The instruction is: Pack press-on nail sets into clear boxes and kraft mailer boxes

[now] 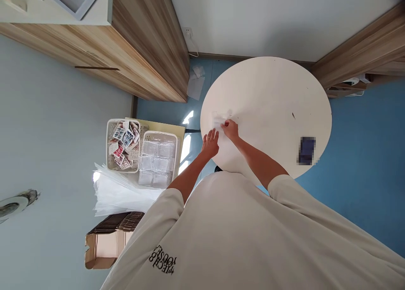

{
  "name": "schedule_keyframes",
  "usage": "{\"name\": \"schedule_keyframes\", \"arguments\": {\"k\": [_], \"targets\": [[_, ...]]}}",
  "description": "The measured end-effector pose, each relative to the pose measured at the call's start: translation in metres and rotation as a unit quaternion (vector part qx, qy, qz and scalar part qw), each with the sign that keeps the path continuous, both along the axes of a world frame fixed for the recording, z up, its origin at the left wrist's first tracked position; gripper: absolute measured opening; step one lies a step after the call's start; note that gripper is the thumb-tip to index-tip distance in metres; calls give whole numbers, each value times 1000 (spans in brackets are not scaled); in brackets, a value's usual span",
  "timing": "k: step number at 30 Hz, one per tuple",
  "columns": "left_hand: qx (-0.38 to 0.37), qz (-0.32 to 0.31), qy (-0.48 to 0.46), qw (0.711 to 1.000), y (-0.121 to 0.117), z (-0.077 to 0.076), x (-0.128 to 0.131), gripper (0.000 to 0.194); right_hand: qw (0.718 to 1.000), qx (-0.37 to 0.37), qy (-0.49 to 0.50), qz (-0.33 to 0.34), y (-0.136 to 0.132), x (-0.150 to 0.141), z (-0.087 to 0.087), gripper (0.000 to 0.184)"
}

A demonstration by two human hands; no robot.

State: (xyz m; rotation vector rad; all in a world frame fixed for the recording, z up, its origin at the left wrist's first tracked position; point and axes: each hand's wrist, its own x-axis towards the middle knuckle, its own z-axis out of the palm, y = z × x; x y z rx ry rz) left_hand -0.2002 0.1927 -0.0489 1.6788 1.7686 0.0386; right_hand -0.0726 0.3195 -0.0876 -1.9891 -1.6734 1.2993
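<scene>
A thin, whitish, see-through piece, perhaps plastic film or a small bag, lies near the left edge of the round white table. My left hand rests at the table's edge with fingers stretched out, their tips close to the near side of that piece. Just right of it, my right hand has its fingers curled in a pinch by the piece's right side. A small dark reddish spot shows at those fingertips, too small to name.
A dark pixelated rectangle lies on the table's right side. To my left stand a white basket of small carded packs and a bin of clear plastic boxes. Translucent sheets and an open cardboard box are nearer. Wooden cabinets flank the table.
</scene>
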Motion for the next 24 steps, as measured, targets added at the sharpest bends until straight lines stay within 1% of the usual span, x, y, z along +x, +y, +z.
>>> {"name": "schedule_keyframes", "arguments": {"k": [4, 9, 11, 13, 15, 17, 21, 24], "targets": [[-11, -12, 5, 1000, 4, 1, -8, 95, 999, 18, -19, 30, 0, -12, -1, 9], [-13, -12, 15, 1000, 16, 1, -6, 93, 998, 7, -43, 38, 1, -14, 3, 11], [-14, -5, 17, 1000, 20, 1, -3, 92, 997, 0, -55, 51, 0, -12, 6, 17], [-13, 5, 15, 1000, 22, 1, -1, 91, 995, 2, -67, 70, -5, -7, 11, 28], [-10, 12, 15, 1000, 21, 2, 2, 92, 993, 5, -74, 89, -13, 4, 18, 37], [-4, 18, 17, 1000, 19, 3, 5, 92, 992, 1, -70, 103, -24, 19, 25, 40], [14, 30, 8, 999, 6, 9, 15, 89, 991, 5, -77, 111, -47, 59, 36, 37], [21, 40, 2, 999, -11, 17, 29, 88, 990, 8, -81, 116, -63, 90, 41, 35]]}}
